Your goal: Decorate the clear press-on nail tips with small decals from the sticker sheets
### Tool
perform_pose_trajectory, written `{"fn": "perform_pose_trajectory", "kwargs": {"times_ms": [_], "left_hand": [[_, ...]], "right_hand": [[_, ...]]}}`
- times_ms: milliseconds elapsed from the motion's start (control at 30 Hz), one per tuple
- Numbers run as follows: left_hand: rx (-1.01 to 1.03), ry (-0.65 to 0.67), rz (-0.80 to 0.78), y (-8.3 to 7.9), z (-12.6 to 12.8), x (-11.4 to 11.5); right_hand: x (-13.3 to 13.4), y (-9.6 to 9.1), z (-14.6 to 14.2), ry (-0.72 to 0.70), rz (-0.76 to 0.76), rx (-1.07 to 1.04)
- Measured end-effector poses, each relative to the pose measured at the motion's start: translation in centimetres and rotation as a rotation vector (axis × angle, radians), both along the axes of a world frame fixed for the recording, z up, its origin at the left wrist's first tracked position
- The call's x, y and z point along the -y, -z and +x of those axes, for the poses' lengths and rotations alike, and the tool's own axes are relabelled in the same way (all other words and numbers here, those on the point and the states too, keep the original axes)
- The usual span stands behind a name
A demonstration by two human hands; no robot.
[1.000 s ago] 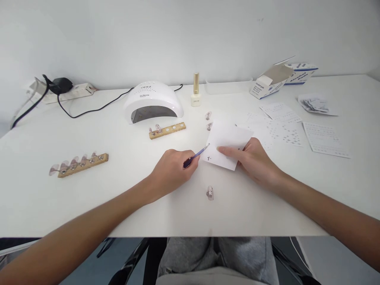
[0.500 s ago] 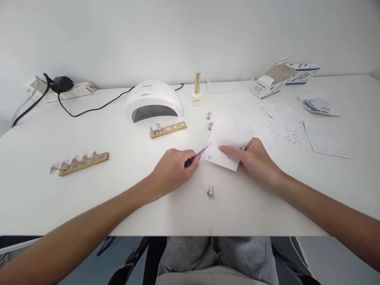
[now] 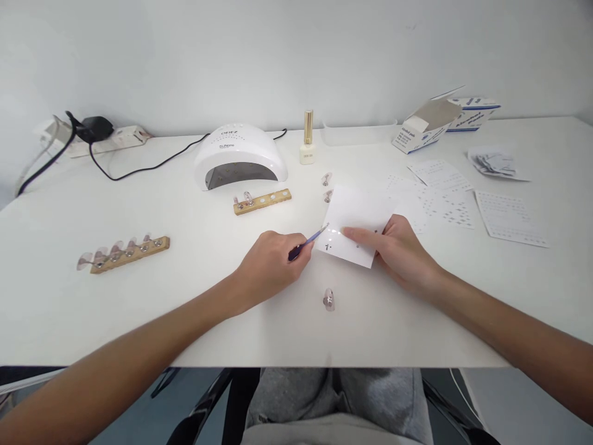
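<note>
My left hand (image 3: 275, 262) is closed round a thin purple-handled tool (image 3: 306, 245), perhaps a brush or tweezers. Its tip meets the left edge of a white sticker sheet (image 3: 354, 210) near small dark marks. That sheet is pinched in my right hand (image 3: 403, 250), thumb on top and fingers underneath. Below the sheet, a clear nail tip (image 3: 328, 300) with a star on it rests on the table. Two more nail tips, one (image 3: 327, 179) above another (image 3: 328, 196), lie just left of the sheet's upper edge.
A white nail lamp (image 3: 241, 154) stands behind a wooden nail holder (image 3: 263, 202); another holder (image 3: 132, 254) with several tips lies left. Behind are a polish bottle (image 3: 306, 148), a clear tray (image 3: 359, 135) and alcohol pad boxes (image 3: 424, 133). Sticker sheets (image 3: 509, 216) are at right.
The sheet has tilted slightly and now catches glare near the tool's tip. Both hands stay in nearly the same place.
</note>
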State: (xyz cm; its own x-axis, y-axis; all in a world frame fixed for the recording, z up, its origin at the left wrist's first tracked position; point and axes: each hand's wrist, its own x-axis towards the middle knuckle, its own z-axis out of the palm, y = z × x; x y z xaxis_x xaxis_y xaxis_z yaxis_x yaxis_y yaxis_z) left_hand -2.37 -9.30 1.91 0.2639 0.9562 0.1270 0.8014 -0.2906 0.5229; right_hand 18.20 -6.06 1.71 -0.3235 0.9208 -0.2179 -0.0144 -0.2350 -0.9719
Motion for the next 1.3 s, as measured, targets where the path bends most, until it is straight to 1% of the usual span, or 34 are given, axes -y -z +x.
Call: {"fn": "perform_pose_trajectory", "kwargs": {"times_ms": [400,633,800,1000,1300], "left_hand": [[0.005,0.012,0.030,0.18,-0.01,-0.03],[0.017,0.010,0.029,0.12,0.00,0.02],[0.028,0.018,0.058,0.13,-0.07,0.06],[0.017,0.008,0.037,0.10,0.01,-0.01],[0.028,0.009,0.051,0.26,-0.10,0.08]], "right_hand": [[0.02,-0.06,0.14,-0.014,-0.010,-0.031],[0.13,-0.38,0.04,-0.013,-0.028,0.004],[0.11,-0.34,0.06,-0.013,-0.027,-0.011],[0.01,-0.24,0.15,-0.018,-0.034,-0.017],[0.04,-0.42,0.10,-0.016,-0.037,0.004]]}}
